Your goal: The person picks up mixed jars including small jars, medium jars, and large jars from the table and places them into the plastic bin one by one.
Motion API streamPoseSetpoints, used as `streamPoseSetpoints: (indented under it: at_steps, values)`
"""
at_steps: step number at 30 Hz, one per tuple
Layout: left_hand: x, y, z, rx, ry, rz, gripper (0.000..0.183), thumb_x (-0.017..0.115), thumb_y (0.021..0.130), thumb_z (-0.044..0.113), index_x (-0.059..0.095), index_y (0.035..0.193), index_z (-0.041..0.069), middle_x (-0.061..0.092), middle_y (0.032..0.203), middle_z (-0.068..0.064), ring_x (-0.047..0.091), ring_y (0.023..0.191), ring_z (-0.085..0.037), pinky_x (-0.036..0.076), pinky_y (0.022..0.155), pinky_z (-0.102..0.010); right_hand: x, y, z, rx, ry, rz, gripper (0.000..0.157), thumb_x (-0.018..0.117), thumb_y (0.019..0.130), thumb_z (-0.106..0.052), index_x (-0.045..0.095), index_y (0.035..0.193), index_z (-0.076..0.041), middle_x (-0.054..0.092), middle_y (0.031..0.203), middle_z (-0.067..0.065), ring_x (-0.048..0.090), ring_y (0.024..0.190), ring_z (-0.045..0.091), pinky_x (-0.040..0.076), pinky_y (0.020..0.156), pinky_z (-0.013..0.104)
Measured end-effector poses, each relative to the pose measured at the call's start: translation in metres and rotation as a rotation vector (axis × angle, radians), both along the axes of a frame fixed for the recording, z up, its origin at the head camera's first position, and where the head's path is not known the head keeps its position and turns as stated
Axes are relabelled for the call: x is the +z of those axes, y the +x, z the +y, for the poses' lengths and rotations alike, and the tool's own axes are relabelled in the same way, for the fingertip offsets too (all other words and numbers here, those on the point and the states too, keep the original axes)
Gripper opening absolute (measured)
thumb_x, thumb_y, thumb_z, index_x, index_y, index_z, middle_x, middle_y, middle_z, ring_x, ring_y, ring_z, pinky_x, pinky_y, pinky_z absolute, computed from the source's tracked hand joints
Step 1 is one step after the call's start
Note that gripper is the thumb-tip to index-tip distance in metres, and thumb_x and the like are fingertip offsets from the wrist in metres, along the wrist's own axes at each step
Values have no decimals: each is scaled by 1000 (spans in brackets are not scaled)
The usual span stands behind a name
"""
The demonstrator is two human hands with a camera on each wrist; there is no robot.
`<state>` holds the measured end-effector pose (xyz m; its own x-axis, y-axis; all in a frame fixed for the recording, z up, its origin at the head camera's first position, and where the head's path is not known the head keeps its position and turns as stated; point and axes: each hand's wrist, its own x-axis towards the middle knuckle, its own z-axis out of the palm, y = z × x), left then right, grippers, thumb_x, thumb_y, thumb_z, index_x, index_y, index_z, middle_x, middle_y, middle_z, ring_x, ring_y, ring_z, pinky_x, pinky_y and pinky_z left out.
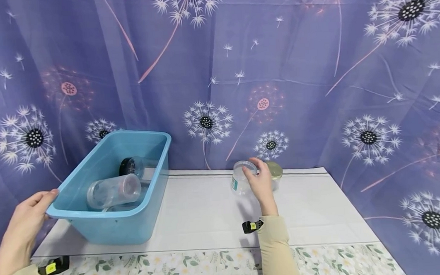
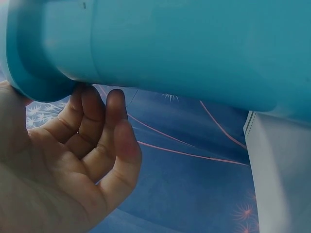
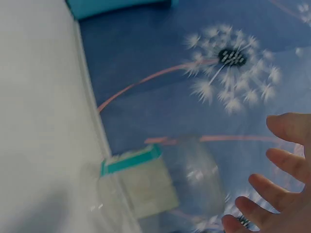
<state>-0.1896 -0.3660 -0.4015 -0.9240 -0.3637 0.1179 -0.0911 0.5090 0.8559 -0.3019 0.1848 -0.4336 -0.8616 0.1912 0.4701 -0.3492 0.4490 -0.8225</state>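
Observation:
My left hand [image 1: 24, 224] grips the near left corner of a blue plastic bin [image 1: 109, 228], thumb over the rim and fingers curled beneath it, as the left wrist view also shows. Inside the bin lie a clear plastic jar [image 1: 112, 192] on its side and a black-lidded jar [image 1: 131, 166]. Over at the back of the table, my right hand [image 1: 261, 183] is spread beside a clear jar [image 1: 240, 182] that stands upright. Its pale label [image 3: 146, 187] has a teal band. In the right wrist view the fingertips [image 3: 260, 182] are apart from this jar.
Just behind my right hand stands another jar with a gold lid [image 1: 275, 170], partly hidden. A white table [image 1: 209, 221] with a flowered cloth strip [image 1: 156, 269] along its front carries everything. Purple dandelion-print curtains [image 1: 294, 67] hang close behind and on both sides.

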Motion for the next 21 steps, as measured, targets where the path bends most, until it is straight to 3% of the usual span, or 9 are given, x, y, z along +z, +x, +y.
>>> streamPoseSetpoints:
  at_steps: [5, 11, 15, 21]
  values:
    - [0, 0, 0, -5, -10, 13, 42, 48, 102, 44, 63, 86, 8, 54, 72, 15, 45, 71, -7, 35, 62, -30, -15, -6, 7, -43, -26, -34, 49, 73, 87, -11, 54, 130, 3, 54, 126, 25, 51, 117, 40, 36, 101, 49]
    - [-1, -1, -1, -10, -4, 15, 40, 48, 102, 44, 63, 85, 10, 55, 70, 12, 47, 69, -6, 36, 60, -27, -29, -8, 11, -4, -52, -57, 68, 75, 84, -9, 41, 142, 2, 48, 132, 28, 48, 118, 43, 35, 102, 52]
    - [-1, -1, -1, -15, 0, 7, 43, 48, 102, 44, 62, 87, 7, 55, 71, 13, 47, 70, -4, 37, 60, -26, -37, -9, 13, 22, -62, -123, 83, 78, 82, -12, 30, 149, -2, 42, 137, 28, 45, 122, 44, 36, 101, 54]
    - [0, 0, -2, -18, 1, 4, 42, 48, 101, 45, 63, 87, 8, 56, 73, 14, 48, 71, -4, 37, 61, -28, -49, -11, 15, 64, -115, -218, 88, 79, 82, -12, 24, 151, -5, 38, 142, 27, 42, 125, 44, 36, 101, 55]
